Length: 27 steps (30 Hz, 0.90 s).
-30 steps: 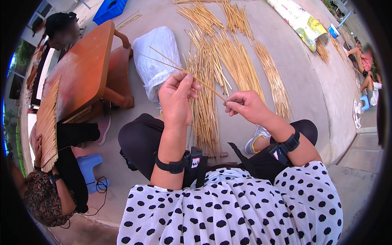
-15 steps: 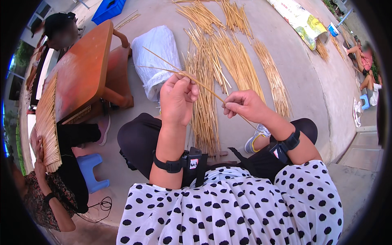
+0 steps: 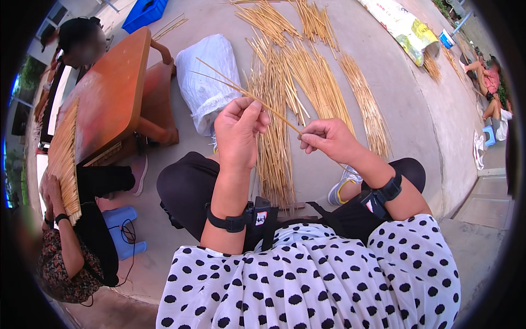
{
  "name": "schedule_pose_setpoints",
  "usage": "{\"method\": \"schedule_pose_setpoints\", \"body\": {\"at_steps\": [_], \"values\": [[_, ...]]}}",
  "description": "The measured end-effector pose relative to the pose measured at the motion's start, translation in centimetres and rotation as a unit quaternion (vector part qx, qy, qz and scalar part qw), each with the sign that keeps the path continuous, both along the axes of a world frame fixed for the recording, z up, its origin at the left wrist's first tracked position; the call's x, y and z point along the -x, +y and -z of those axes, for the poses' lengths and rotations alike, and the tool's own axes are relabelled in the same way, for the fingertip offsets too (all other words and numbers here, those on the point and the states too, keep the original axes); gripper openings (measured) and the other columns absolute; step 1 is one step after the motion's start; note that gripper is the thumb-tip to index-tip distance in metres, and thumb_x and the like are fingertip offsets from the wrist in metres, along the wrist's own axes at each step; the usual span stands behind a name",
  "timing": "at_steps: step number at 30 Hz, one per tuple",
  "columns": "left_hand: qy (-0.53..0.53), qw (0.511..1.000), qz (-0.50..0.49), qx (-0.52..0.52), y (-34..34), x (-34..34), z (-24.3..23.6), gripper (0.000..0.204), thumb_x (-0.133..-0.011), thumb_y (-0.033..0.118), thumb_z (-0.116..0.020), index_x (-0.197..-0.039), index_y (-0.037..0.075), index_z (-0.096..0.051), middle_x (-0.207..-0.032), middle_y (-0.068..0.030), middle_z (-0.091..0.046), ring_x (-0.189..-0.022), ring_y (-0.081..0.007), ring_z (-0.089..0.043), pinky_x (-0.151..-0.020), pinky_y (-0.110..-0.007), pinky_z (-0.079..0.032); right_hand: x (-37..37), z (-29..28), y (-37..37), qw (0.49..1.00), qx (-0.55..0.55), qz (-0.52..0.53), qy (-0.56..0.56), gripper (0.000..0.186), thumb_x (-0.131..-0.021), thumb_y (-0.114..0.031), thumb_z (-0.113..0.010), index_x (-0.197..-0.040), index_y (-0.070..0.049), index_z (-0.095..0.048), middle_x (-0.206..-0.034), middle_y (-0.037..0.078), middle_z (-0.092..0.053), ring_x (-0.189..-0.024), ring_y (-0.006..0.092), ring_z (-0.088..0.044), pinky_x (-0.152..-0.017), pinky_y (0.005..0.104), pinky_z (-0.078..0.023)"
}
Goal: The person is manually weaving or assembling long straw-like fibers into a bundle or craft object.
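Thin golden straw stalks (image 3: 279, 117) slant from upper left to lower right through both of my hands. My left hand (image 3: 236, 129) grips them between thumb and curled fingers, with two loose tips fanning out beyond it. Lower and to the right, my right hand (image 3: 323, 140) pinches the same stalks, and a thin end trails past it. Beneath them a long pile of straw (image 3: 272, 159) lies on the concrete floor between my bent legs, with more bundles (image 3: 320, 82) fanned out beyond and a paler bundle (image 3: 367, 104) at the right.
A white sack (image 3: 203, 60) lies beside a brown plastic table (image 3: 104, 93). A blue crate (image 3: 142, 13) and printed sack (image 3: 405, 30) are farther off. Co-workers (image 3: 71, 257) sit at left, one holding a woven straw piece, by a blue stool (image 3: 120, 241); others (image 3: 490, 82) sit far right.
My hands stay on the stalks, with small shifts of my fingers and of the tips' angle. The co-worker at lower left has shifted hands and arm on the woven straw piece.
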<state>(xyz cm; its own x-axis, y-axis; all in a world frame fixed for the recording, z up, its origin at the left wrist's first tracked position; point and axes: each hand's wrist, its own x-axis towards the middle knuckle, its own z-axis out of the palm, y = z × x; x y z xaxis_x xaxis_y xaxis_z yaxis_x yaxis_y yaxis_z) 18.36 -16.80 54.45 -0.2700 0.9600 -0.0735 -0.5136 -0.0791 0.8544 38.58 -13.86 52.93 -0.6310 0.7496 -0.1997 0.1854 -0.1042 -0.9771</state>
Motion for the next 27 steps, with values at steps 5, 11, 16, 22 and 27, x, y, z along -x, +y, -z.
{"method": "schedule_pose_setpoints", "body": {"at_steps": [5,11,16,22,27], "values": [[0.016,1.000,-0.003,0.001,-0.07,-0.07,-0.13,0.006,-0.084,0.004,-0.055,-0.084,-0.002,-0.056,-0.067,-0.0066,-0.058,-0.054,-0.0094,-0.055,-0.047,-0.019,-0.043,0.18,-0.26,-0.11,1.000,-0.016,0.011,-0.010,0.009,-0.085,-0.002,-0.054,-0.085,0.004,-0.061,-0.071,0.007,-0.062,-0.062,0.0101,-0.059,-0.059,0.0219,-0.049],[-0.055,0.997,0.052,-0.019,0.02,0.22,-0.01,0.009,-0.086,0.005,-0.049,-0.082,-0.001,-0.054,-0.069,-0.0062,-0.057,-0.056,-0.0095,-0.054,-0.049,-0.019,-0.043,-0.16,-0.09,-0.07,0.999,0.032,-0.015,0.028,0.011,-0.086,-0.005,-0.054,-0.089,0.004,-0.060,-0.074,0.008,-0.063,-0.064,0.0116,-0.061,-0.060,0.0221,-0.050],[-0.128,0.989,0.072,-0.028,-0.11,0.25,-0.03,0.009,-0.087,0.006,-0.048,-0.084,-0.001,-0.054,-0.071,-0.0063,-0.057,-0.058,-0.0099,-0.055,-0.050,-0.020,-0.044,-0.38,-0.58,0.00,0.989,0.118,-0.060,0.072,0.013,-0.087,-0.006,-0.053,-0.090,0.005,-0.059,-0.075,0.009,-0.063,-0.064,0.0124,-0.061,-0.060,0.0226,-0.050],[-0.025,0.999,0.024,0.010,-0.18,-0.50,-0.15,0.007,-0.084,0.006,-0.055,-0.085,-0.001,-0.056,-0.072,-0.0060,-0.058,-0.060,-0.0100,-0.056,-0.051,-0.019,-0.045,-0.15,-0.06,0.02,0.997,0.065,-0.004,0.040,0.013,-0.087,-0.007,-0.053,-0.089,0.004,-0.060,-0.074,0.009,-0.062,-0.063,0.0118,-0.060,-0.060,0.0225,-0.050],[0.011,1.000,0.024,0.009,-0.20,-0.58,0.18,0.008,-0.083,0.006,-0.057,-0.085,-0.002,-0.056,-0.071,-0.0059,-0.059,-0.059,-0.0098,-0.057,-0.051,-0.019,-0.045,0.03,0.01,-0.02,1.000,0.017,0.013,0.019,0.010,-0.085,-0.004,-0.055,-0.086,0.004,-0.060,-0.073,0.007,-0.062,-0.063,0.0111,-0.059,-0.059,0.0224,-0.049]]}}
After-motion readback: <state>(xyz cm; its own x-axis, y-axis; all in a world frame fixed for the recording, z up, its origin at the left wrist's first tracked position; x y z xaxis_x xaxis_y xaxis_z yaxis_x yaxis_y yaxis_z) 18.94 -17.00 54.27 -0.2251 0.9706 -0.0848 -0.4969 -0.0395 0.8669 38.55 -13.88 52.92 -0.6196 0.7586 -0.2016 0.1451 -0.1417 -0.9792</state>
